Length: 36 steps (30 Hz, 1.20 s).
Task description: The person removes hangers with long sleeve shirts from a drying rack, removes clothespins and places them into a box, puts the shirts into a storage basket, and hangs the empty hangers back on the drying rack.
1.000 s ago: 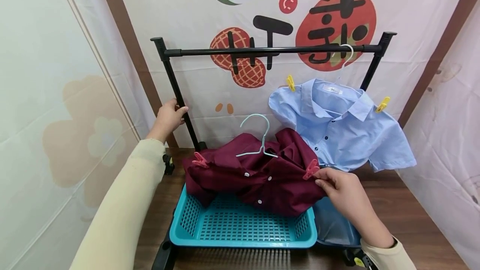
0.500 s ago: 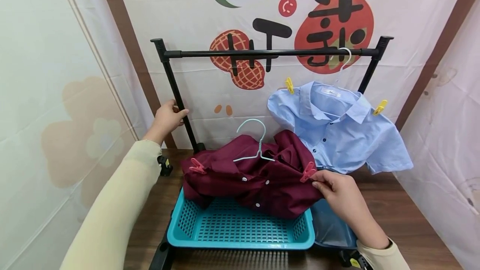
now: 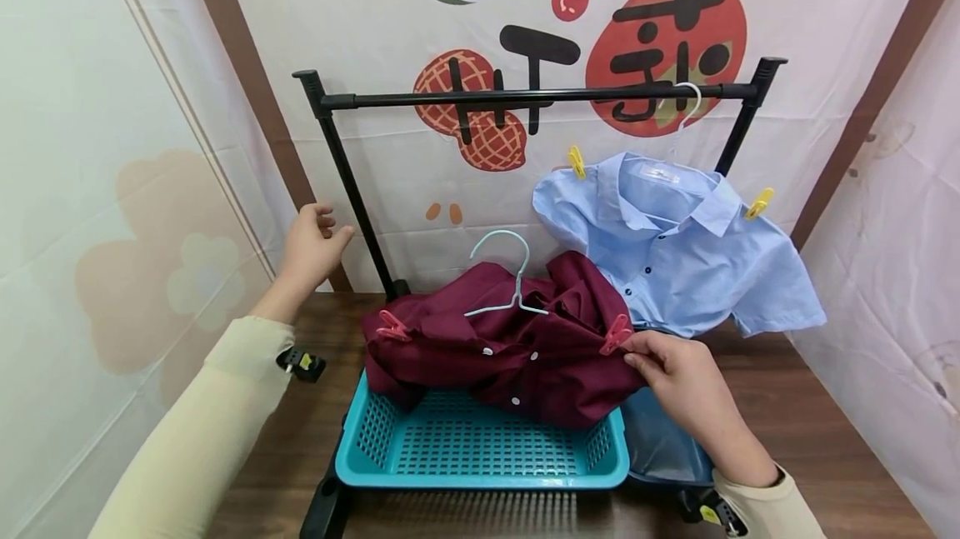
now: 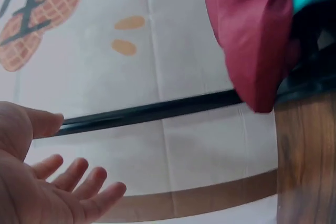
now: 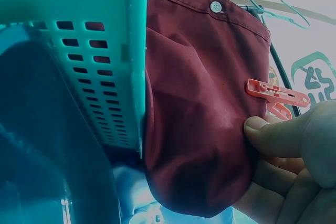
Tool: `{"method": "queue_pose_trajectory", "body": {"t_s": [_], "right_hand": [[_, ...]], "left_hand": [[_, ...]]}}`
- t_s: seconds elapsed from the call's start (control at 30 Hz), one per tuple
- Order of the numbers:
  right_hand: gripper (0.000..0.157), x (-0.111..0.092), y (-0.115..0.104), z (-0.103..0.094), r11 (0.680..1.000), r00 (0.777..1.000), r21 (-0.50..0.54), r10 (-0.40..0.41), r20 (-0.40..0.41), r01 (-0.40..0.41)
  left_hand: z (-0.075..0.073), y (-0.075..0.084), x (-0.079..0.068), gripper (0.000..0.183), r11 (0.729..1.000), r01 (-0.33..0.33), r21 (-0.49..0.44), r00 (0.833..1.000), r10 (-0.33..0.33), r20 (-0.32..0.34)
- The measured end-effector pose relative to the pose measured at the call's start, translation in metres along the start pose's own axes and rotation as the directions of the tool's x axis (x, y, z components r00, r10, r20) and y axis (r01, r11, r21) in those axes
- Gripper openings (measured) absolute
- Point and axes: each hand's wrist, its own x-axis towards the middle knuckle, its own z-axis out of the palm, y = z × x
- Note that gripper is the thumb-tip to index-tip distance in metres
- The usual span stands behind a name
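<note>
A maroon shirt (image 3: 495,372) with white buttons lies over the back of the teal basket (image 3: 480,481). A pale green hanger (image 3: 517,285) rises from its collar, and red clothespins (image 3: 392,326) sit at both shoulders. My right hand (image 3: 686,389) pinches the shirt's edge between thumb and fingers, just beside the right-hand clothespin (image 5: 275,95). To the left of the black garment rack's (image 3: 348,177) upright is my left hand (image 3: 311,247), holding nothing. Its fingers (image 4: 79,177) are loosely bent and spread apart in the left wrist view.
A light blue shirt (image 3: 697,264) with yellow clothespins hangs by a white hanger (image 3: 686,110) from the rack's right end. A dark blue container (image 3: 663,443) stands to the right of the basket. Printed cloth (image 3: 375,22) hangs behind the rack.
My left hand has let go of the rack's left upright and moved a little left and down. The right hand keeps its hold on the maroon shirt.
</note>
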Motion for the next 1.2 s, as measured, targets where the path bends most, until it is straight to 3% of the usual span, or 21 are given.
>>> {"method": "queue_pose_trajectory", "body": {"t_s": [0.37,0.63,1.0,1.2], "right_hand": [[0.021,0.002,0.0,-0.002,1.0,1.0,-0.004,-0.017,-0.01,0.017],[0.02,0.001,-0.002,-0.004,1.0,1.0,-0.009,-0.018,-0.024,0.018],[0.021,0.001,-0.005,-0.008,1.0,0.999,-0.013,-0.029,-0.042,0.028],[0.021,0.0,-0.005,-0.009,0.999,0.998,-0.002,-0.033,-0.045,0.033]], "left_hand": [[-0.012,-0.002,-0.06,0.05,0.992,-0.11,-0.056,0.991,0.114,0.074],[-0.011,-0.004,-0.095,0.039,0.968,-0.22,-0.119,0.968,0.232,0.095],[-0.011,-0.008,-0.133,0.03,0.948,-0.219,-0.231,0.941,0.267,0.206],[-0.003,-0.007,-0.148,0.026,0.939,-0.24,-0.248,0.935,0.292,0.2]]}}
